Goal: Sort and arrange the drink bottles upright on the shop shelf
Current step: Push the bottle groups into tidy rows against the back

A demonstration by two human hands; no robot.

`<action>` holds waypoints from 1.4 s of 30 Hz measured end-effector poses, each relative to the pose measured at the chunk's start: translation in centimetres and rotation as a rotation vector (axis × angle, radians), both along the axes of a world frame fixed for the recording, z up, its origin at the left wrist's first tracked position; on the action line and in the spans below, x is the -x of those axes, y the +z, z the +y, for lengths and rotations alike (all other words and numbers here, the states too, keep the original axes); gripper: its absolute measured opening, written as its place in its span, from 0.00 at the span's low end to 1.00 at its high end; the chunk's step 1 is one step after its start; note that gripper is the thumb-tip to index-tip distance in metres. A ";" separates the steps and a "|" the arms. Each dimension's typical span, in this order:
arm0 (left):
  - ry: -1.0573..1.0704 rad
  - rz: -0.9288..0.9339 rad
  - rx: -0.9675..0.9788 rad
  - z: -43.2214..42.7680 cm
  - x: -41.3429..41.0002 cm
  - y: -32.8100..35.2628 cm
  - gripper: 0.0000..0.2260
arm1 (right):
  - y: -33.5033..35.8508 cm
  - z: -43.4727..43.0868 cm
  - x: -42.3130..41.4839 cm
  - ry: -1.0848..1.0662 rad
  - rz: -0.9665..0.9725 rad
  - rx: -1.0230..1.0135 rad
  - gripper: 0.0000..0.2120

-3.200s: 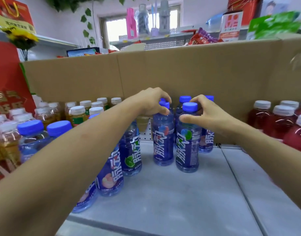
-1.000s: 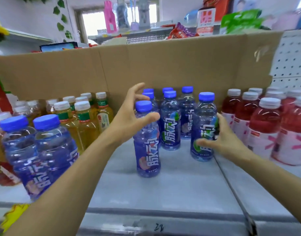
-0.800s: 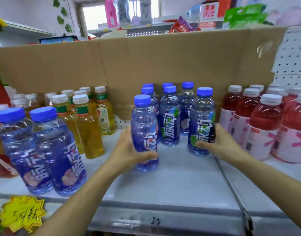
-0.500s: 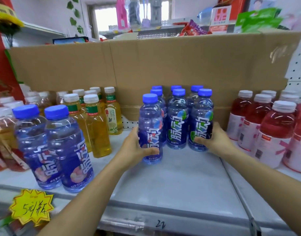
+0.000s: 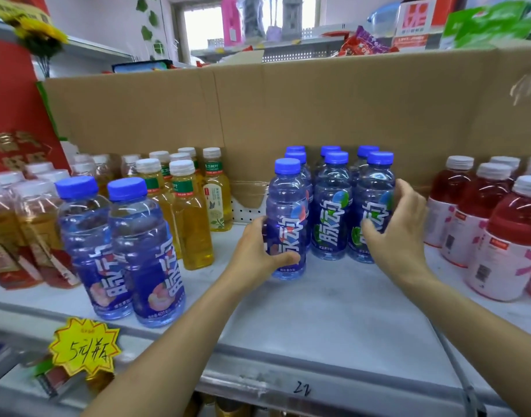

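the left hand (image 5: 256, 251) is wrapped round the lower body of the left front bottle (image 5: 285, 212), thumb across the label. that bottle stands upright on the shelf (image 5: 333, 311), one place ahead of its neighbours. the right hand (image 5: 393, 233) is cupped round the right front bottle (image 5: 374, 203), thumb on the label and fingers arched round its far side. how hard it presses i cannot tell.

this looks like the squaring-up step. the middle block (image 5: 332, 212) of blue-capped drinks sits mid-shelf in front of the cardboard sheet (image 5: 318, 109), and both hands are closing its sides in. the next move probably calls for nudging the held bottles snug against the others, kept upright with labels forward. after that, the front row needs filling.

counted left to right:
- the pale amber bottles (image 5: 32, 212) at the far left are blurred and overlapping, too many to count.
- two stray blue bottles (image 5: 138, 251) stand touching at the shelf's front edge, well apart from the block.
- six yellow tea bottles (image 5: 195, 224) show, going by the white caps.
- the middle block shows seven blue caps: three in the left file, two in the middle, two on the right. the strays would likely make it nine.
- at least five red drink bottles (image 5: 484, 212) stand on the right, cut off by the frame.
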State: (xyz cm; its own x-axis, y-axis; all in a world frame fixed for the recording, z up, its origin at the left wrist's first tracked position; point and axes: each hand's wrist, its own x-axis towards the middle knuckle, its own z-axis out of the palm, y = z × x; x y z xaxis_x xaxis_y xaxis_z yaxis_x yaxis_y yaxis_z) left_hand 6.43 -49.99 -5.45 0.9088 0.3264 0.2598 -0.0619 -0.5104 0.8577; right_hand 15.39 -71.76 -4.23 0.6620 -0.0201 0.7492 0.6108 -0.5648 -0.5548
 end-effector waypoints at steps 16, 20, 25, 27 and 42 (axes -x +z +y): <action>0.754 -0.466 0.029 10.7 18.7 -0.2 0.29 | -0.3 19.2 15.0 1.111 0.607 0.164 0.41; 0.498 -0.159 0.162 14.1 17.7 -0.8 0.31 | -1.7 21.2 15.3 1.003 0.610 0.029 0.33; 0.538 -0.112 0.087 14.6 16.8 -1.3 0.24 | -2.0 19.8 13.9 1.007 0.657 0.049 0.32; 0.523 -0.102 0.085 14.4 16.6 -1.1 0.24 | -2.0 19.7 13.8 1.036 0.693 0.065 0.29; 0.117 -0.068 0.109 3.7 13.4 -1.2 0.26 | -1.9 3.1 11.3 0.265 0.428 0.072 0.35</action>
State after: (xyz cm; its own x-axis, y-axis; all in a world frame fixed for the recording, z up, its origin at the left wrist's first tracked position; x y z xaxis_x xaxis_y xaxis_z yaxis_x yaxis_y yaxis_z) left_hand -6.94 -46.28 -6.61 0.8447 0.4581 0.2767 -0.0673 -0.4219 0.9042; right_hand 4.13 -68.67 -6.09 0.8854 0.2318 0.4030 0.4647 -0.4676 -0.7519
